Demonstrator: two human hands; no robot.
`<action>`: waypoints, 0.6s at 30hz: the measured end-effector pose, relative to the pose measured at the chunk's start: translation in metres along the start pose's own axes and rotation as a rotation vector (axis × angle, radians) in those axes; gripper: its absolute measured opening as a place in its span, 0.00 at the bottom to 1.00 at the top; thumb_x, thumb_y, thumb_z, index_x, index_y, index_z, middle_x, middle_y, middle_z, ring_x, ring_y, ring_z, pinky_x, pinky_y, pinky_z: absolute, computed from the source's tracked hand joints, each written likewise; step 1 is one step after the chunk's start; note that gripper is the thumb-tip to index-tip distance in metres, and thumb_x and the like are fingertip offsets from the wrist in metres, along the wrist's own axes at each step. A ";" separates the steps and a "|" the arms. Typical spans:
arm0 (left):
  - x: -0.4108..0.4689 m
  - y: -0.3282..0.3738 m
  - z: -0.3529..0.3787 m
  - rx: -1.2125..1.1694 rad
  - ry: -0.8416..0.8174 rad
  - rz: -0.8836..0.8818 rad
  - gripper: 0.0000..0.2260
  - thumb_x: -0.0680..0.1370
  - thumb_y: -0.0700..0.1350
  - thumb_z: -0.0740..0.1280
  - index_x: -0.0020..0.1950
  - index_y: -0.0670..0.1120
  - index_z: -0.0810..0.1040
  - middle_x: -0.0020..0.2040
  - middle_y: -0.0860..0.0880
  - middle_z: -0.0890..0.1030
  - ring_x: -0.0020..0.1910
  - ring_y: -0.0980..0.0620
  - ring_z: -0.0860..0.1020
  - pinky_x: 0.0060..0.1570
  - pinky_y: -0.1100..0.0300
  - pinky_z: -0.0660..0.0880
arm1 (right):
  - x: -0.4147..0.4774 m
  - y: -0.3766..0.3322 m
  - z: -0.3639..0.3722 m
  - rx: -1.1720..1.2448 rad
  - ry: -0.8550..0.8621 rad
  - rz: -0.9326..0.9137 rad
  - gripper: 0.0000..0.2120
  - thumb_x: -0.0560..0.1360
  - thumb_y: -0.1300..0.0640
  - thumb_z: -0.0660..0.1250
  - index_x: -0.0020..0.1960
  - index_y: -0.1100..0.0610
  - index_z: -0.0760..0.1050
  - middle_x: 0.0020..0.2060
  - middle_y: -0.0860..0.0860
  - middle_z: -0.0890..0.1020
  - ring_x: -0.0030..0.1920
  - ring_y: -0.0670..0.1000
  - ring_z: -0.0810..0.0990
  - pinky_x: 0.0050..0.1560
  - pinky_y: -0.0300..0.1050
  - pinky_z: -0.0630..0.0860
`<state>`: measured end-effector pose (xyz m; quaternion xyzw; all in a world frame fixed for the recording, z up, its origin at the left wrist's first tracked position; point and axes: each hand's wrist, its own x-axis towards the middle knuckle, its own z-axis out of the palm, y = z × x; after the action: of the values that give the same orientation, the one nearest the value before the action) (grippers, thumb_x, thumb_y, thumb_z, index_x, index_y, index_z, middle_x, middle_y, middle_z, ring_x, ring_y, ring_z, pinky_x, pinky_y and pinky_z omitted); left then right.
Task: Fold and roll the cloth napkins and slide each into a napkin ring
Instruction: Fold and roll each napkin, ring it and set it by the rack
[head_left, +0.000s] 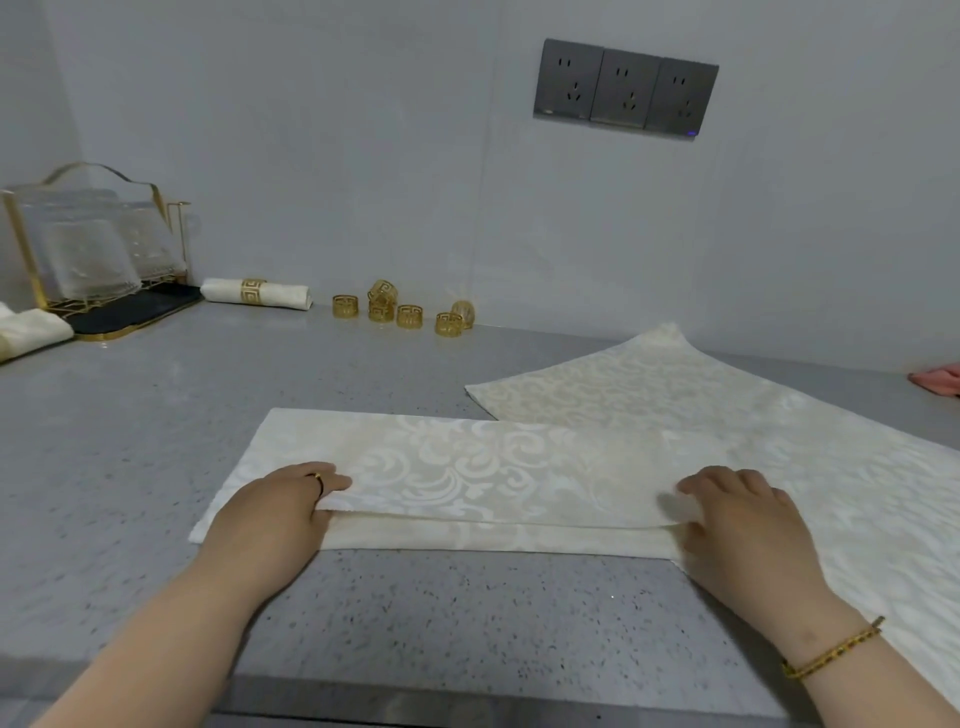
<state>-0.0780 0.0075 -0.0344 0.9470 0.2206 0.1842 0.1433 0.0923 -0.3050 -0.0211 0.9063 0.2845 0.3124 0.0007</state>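
Note:
A cream damask napkin (467, 467) lies folded into a long band on the grey counter, its upper layer ending just short of the near edge. My left hand (275, 509) pinches that upper layer at the band's left end. At the right end my right hand (737, 519) pinches the same layer. More flat cream napkins (779, 415) lie spread under and beyond the band's right end. Several gold napkin rings (400, 312) stand loose by the back wall. A rolled napkin inside a gold ring (254, 293) lies left of them.
A gold-framed glass rack on a dark tray (93, 249) stands at the back left, with folded cream cloth (31, 332) beside it. A pink cloth (940, 379) shows at the right edge. Wall sockets (623, 88) sit above. The counter's front edge (467, 701) runs close below.

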 end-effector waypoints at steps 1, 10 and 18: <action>0.000 -0.001 0.001 -0.008 0.002 -0.010 0.18 0.80 0.42 0.57 0.69 0.54 0.66 0.73 0.56 0.62 0.71 0.56 0.61 0.65 0.68 0.57 | 0.000 0.007 0.000 -0.004 -0.025 0.062 0.17 0.49 0.67 0.77 0.37 0.59 0.80 0.34 0.55 0.82 0.33 0.60 0.79 0.32 0.47 0.73; -0.001 0.001 -0.003 -0.039 -0.006 -0.057 0.16 0.80 0.44 0.57 0.68 0.53 0.69 0.71 0.56 0.65 0.70 0.55 0.63 0.64 0.66 0.59 | 0.001 0.033 -0.018 0.051 -0.022 0.238 0.12 0.56 0.76 0.72 0.28 0.60 0.77 0.26 0.55 0.80 0.31 0.62 0.76 0.35 0.46 0.66; -0.009 0.002 -0.008 -0.026 0.065 -0.104 0.18 0.78 0.44 0.59 0.67 0.55 0.69 0.68 0.58 0.69 0.66 0.56 0.67 0.59 0.67 0.63 | 0.008 0.011 -0.046 0.061 -0.484 0.299 0.13 0.74 0.63 0.56 0.51 0.48 0.74 0.41 0.47 0.69 0.47 0.53 0.71 0.45 0.40 0.62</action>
<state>-0.0884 0.0029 -0.0288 0.9258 0.2716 0.2101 0.1579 0.0769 -0.3179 0.0224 0.9861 0.1483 0.0751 -0.0047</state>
